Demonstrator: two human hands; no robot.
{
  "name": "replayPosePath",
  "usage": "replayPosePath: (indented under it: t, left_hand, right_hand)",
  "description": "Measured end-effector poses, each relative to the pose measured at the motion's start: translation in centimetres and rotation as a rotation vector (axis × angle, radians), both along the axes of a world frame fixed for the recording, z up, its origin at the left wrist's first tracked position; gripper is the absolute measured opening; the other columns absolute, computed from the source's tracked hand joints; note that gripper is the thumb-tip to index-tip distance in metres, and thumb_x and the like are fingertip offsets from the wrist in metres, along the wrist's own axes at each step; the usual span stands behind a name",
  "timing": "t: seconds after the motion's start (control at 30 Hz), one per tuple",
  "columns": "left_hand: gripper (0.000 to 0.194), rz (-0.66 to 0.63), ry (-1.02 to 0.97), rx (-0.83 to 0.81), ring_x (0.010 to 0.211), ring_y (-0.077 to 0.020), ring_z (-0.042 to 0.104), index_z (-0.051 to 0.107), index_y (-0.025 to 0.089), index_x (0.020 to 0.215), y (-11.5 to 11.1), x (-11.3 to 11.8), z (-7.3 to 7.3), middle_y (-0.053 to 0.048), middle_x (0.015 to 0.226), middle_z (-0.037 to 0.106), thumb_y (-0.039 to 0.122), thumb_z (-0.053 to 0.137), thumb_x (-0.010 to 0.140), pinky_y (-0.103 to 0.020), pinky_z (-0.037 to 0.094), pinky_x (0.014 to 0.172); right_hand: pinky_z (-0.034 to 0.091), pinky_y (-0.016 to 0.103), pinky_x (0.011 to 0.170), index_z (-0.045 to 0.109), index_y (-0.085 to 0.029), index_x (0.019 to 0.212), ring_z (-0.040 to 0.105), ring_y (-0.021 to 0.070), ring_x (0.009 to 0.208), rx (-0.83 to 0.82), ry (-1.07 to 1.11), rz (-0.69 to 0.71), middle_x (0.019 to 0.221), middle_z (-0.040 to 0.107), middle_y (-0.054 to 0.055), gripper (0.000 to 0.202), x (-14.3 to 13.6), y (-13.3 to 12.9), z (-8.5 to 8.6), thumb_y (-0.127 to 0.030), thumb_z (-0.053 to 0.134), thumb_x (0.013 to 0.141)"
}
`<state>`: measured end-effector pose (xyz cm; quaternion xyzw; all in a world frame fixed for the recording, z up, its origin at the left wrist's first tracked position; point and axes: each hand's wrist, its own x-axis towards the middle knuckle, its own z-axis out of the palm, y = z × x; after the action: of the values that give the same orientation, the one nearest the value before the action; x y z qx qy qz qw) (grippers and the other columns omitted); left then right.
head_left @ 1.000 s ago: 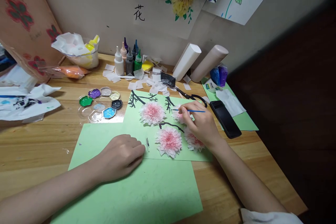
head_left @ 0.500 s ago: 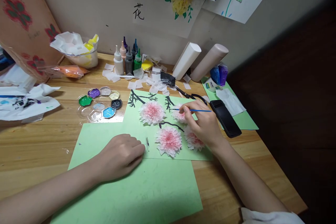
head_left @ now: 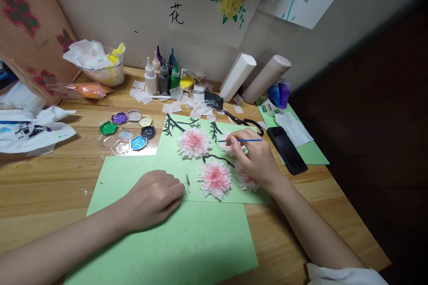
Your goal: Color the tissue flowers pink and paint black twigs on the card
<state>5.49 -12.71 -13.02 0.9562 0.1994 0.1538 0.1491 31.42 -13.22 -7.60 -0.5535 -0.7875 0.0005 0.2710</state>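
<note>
My right hand [head_left: 252, 153] pinches a thin blue paintbrush [head_left: 249, 140], its tip touching or just over the black painted twigs [head_left: 214, 131] near the top of a light green sheet [head_left: 194, 196]. Pink and white paper flowers, one of them [head_left: 215, 179] at the lower middle, are on that sheet; my right hand partly covers two of them. Closed in a loose fist, my left hand [head_left: 160, 196] rests at the sheet's left part, with nothing visible in it. Beneath lies a larger green sheet [head_left: 167, 249].
Left of the sheet sits a paint palette [head_left: 127, 131]. Paint bottles [head_left: 163, 78], paper scraps [head_left: 197, 107] and scissors [head_left: 242, 120] lie behind. A black phone [head_left: 287, 150] is at the right, a plastic bowl [head_left: 113, 71] at the back left.
My right hand and the brush have shifted very slightly, the brush's rear end now further left. My left hand has stayed in place.
</note>
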Motion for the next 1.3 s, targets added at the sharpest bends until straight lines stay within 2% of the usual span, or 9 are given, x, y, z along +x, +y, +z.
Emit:
replayPosePath:
  t: [0.3, 0.47, 0.6, 0.87, 1.3]
  left_hand:
    - [0.024, 0.0, -0.001, 0.006, 0.05, -0.0127, 0.037, 0.041, 0.018, 0.063, -0.1, 0.0, 0.0, 0.003, 0.055, 0.047, 0.013, 0.037, 0.086, -0.028, 0.027, 0.052]
    - [0.025, -0.008, -0.003, 0.005, 0.049, -0.0127, 0.038, 0.042, 0.018, 0.064, 0.0, 0.1, 0.1, 0.002, 0.055, 0.048, 0.013, 0.036, 0.086, -0.028, 0.026, 0.052]
    - [0.024, -0.009, 0.0, 0.0, 0.05, -0.0128, 0.038, 0.042, 0.018, 0.064, 0.0, 0.0, 0.1, 0.002, 0.055, 0.048, 0.013, 0.036, 0.087, -0.028, 0.026, 0.052]
    - [0.023, -0.006, 0.002, -0.006, 0.05, -0.0128, 0.037, 0.04, 0.018, 0.064, 0.0, 0.0, 0.1, 0.002, 0.056, 0.048, 0.013, 0.036, 0.087, -0.028, 0.026, 0.053]
    - [0.024, -0.009, 0.01, 0.004, 0.051, -0.0128, 0.038, 0.042, 0.018, 0.064, 0.0, -0.1, 0.2, 0.002, 0.056, 0.049, 0.013, 0.036, 0.086, -0.028, 0.027, 0.052]
  right_hand:
    - [0.041, 0.029, 0.068, 0.054, -0.02, 0.077, 0.055, 0.0172, 0.073, 0.006, 0.015, -0.009, 0.074, 0.062, 0.003, 0.016, 0.1, -0.1, 0.4, -0.017, 0.042, 0.088]
    - [0.042, 0.032, 0.072, 0.055, -0.021, 0.081, 0.056, 0.0186, 0.078, 0.039, 0.095, -0.047, 0.078, 0.062, 0.004, 0.015, 0.1, -0.2, 0.6, -0.018, 0.042, 0.088]
    - [0.042, 0.034, 0.075, 0.056, -0.022, 0.087, 0.056, 0.0199, 0.083, -0.006, 0.129, -0.06, 0.082, 0.063, 0.004, 0.014, 0.1, 0.0, 0.3, -0.02, 0.042, 0.088]
    - [0.042, 0.029, 0.075, 0.058, -0.021, 0.083, 0.058, 0.0173, 0.083, -0.097, 0.24, -0.097, 0.082, 0.064, 0.002, 0.018, 0.4, 0.5, -0.3, -0.021, 0.042, 0.089]
    - [0.041, 0.028, 0.072, 0.059, -0.02, 0.083, 0.059, 0.0166, 0.08, -0.119, 0.25, -0.126, 0.081, 0.065, 0.002, 0.018, 0.8, 0.9, -0.8, -0.024, 0.042, 0.089]
